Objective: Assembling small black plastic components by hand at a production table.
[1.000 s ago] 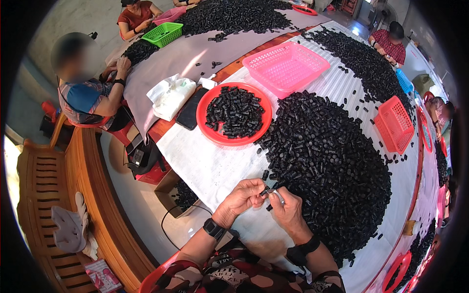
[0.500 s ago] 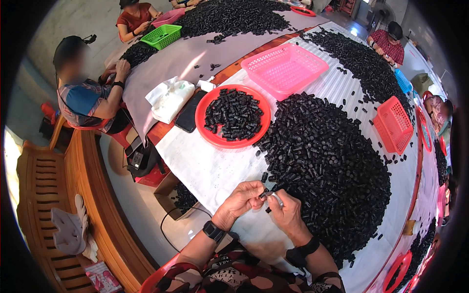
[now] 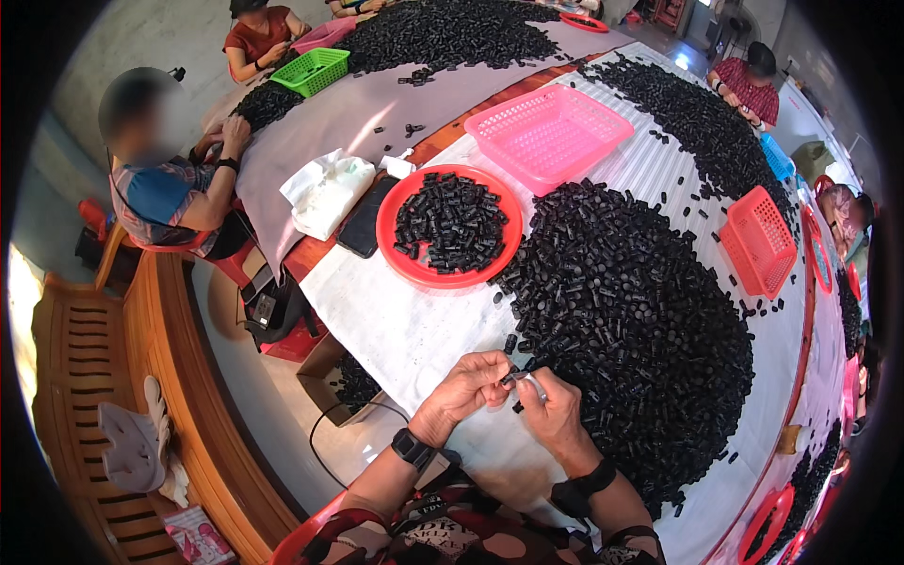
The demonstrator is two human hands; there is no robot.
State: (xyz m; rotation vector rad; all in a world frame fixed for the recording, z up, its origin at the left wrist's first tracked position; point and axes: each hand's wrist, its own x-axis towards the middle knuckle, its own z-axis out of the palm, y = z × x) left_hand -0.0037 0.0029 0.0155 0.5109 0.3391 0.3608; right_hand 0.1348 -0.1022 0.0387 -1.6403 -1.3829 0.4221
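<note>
Long white table (image 3: 405,330) carried a big black heap (image 3: 631,330) of small parts. Left hand (image 3: 466,388) and right hand (image 3: 556,410) together pinched one part (image 3: 518,377) beside it. Red tray (image 3: 395,250) part-filled; heap mostly left, by my estimate.

The small black parts (image 3: 621,320) heaped mid-frame looked like matt plastic. The round red tray (image 3: 400,259) was glossy plastic; the pink basket (image 3: 551,137) above it was perforated plastic mesh. At lower left, the bench (image 3: 66,377) showed varnished, slatted wood.
</note>
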